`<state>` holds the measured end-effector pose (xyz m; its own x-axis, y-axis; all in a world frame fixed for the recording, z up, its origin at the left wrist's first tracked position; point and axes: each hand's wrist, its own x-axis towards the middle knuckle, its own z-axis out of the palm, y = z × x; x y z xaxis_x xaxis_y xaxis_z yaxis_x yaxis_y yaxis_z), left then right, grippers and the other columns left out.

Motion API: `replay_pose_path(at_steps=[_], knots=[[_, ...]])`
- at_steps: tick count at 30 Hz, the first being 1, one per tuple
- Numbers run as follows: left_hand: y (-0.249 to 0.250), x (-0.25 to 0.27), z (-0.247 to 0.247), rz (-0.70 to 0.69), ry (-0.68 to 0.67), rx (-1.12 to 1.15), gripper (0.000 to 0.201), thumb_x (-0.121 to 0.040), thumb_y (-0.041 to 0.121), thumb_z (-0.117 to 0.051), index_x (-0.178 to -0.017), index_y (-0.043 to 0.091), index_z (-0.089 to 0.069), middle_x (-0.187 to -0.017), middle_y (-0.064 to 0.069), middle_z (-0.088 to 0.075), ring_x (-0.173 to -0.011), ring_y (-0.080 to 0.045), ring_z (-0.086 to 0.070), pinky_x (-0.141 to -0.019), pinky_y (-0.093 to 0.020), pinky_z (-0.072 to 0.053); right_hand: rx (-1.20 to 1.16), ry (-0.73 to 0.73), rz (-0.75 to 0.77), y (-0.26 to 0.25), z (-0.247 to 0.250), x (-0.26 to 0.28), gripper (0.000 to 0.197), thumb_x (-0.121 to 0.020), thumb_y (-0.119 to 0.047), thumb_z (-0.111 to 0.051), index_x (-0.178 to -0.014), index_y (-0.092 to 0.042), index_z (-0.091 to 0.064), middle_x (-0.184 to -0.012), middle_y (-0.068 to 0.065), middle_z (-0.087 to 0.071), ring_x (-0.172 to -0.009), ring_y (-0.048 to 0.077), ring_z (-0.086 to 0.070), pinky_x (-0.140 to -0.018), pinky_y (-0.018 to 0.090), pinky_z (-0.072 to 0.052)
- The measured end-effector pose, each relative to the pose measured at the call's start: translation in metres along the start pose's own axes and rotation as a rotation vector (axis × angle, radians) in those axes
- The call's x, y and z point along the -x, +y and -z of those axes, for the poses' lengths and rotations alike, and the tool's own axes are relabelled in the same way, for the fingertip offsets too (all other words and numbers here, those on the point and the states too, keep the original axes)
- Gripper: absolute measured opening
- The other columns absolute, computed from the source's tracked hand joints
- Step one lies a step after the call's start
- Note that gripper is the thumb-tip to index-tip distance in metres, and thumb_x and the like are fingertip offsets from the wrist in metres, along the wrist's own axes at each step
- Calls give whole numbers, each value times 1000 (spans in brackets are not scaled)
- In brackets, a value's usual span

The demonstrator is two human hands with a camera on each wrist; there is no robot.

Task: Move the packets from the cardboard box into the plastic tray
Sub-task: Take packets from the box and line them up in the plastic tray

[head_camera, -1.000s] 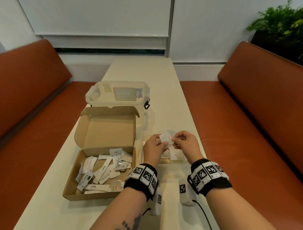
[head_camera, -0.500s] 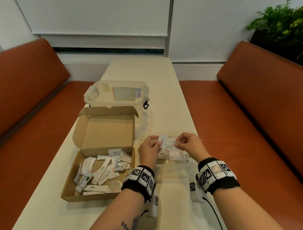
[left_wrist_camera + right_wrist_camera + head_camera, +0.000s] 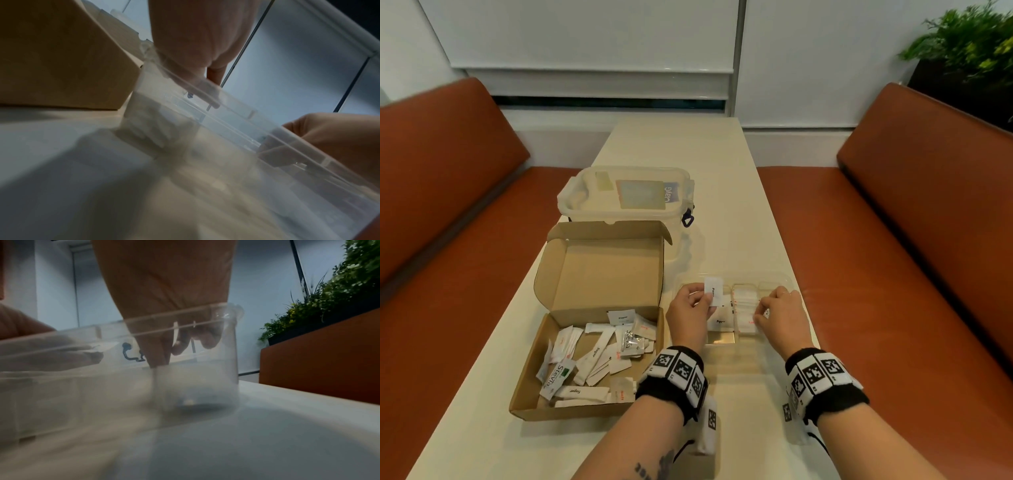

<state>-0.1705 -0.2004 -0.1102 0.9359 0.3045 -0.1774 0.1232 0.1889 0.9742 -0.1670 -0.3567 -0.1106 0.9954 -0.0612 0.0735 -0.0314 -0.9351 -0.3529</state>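
The open cardboard box [image 3: 536, 407] at the left holds several white packets [image 3: 599, 353]. Right of it lies the clear plastic tray [image 3: 774, 278], divided into compartments with packets inside. My left hand [image 3: 707, 301] pinches a white pepper packet [image 3: 714, 290] upright above the tray's left compartment. My right hand [image 3: 758, 317] reaches down into the tray, thumb and forefinger pinched on a thin white packet [image 3: 154, 378]. I cannot tell whether it is in the middle or the right compartment. The left wrist view shows the tray [image 3: 226, 104] from below, blurred.
A lidded clear plastic container [image 3: 626, 202] stands just behind the box's raised lid [image 3: 606, 267]. Orange benches [image 3: 893, 274] run along both sides of the narrow cream table [image 3: 722, 192]. A potted plant [image 3: 962, 44] stands at the far right. The tray lies near the table's right edge.
My hands, together on packets above the tray a second ago, have drawn apart. The left keeps the pepper packet; the right has moved right and down into the tray.
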Motion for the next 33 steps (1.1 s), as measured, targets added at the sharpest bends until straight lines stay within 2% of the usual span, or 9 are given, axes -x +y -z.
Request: replay_pose_path(at_steps=[5, 10, 18, 20, 23, 27, 29, 31, 33], knots=[[0, 1, 0, 4, -7, -4, 17, -90, 4, -60, -107, 4, -62, -101, -14, -68, -95, -21, -67, -72, -20, -57, 28, -63, 48, -1, 0, -3, 7, -83, -23, -67, -87, -17, -65, -99, -2, -49, -102, 18, -42, -77, 24, -42], [1, 0, 0, 9, -14, -23, 17, -90, 4, -59, -107, 5, -62, -100, -12, -68, -92, -19, -67, -71, -18, -56, 92, -107, 125, -1, -3, -6, 11, -78, -25, -70, -84, -21, -61, -94, -6, -44, -100, 17, -40, -72, 21, -35], [2, 1, 1, 15, -26, -30, 17, -89, 2, -59, -106, 6, -62, -101, -15, -67, -96, -23, -66, -74, -23, -57, 136, -139, 96, -1, -5, -11, 15, -79, -33, -71, -85, -21, -64, -101, -2, -50, -106, 19, -41, -79, 25, -43], [1, 1, 1, 16, -30, -26, 15, -89, 2, -59, -104, 8, -62, -100, -15, -68, -94, -23, -67, -73, -22, -57, 55, -82, 84, -3, -4, -10, 19, -81, -37, -69, -87, -20, -63, -97, -3, -53, -102, 17, -42, -77, 25, -41], [1, 3, 0, -9, -45, -59, 11, -90, 8, -61, -99, 13, -63, -97, -9, -69, -91, -18, -67, -73, -23, -56, -250, 16, 54, -16, 2, -7, 24, -85, -43, -63, -84, -19, -64, -82, -7, -62, -88, 13, -49, -71, 26, -41], [4, 7, 0, -95, -50, -209, 10, -89, 16, -63, -100, 16, -63, -95, -4, -72, -84, -11, -66, -80, -23, -52, -710, -102, -65, -39, 7, -6, 16, -81, -30, -72, -83, -16, -64, -78, -3, -67, -76, 11, -61, -64, 18, -44], [6, 9, 3, -111, -77, -242, 11, -89, 18, -63, -100, 20, -62, -100, -1, -71, -91, -10, -66, -76, -12, -48, -826, -120, -106, -44, 10, -7, 13, -81, -20, -73, -85, -11, -64, -81, 6, -71, -76, 17, -65, -66, 22, -47], [8, 10, 7, -154, -107, -348, 18, -89, 23, -64, -107, 22, -63, -108, 6, -68, -100, -5, -62, -73, 0, -40, -852, -101, -100, -44, 12, -9, 7, -83, -16, -70, -84, -10, -67, -79, 5, -71, -74, 16, -63, -66, 24, -46], [7, 9, 12, -204, -97, -472, 30, -90, 22, -62, -120, 21, -61, -123, 6, -61, -116, -5, -52, -91, -7, -38, -768, -99, -53, -42, 12, -11, 7, -87, -16, -65, -84, -13, -71, -78, 0, -69, -76, 13, -61, -68, 22, -43]])
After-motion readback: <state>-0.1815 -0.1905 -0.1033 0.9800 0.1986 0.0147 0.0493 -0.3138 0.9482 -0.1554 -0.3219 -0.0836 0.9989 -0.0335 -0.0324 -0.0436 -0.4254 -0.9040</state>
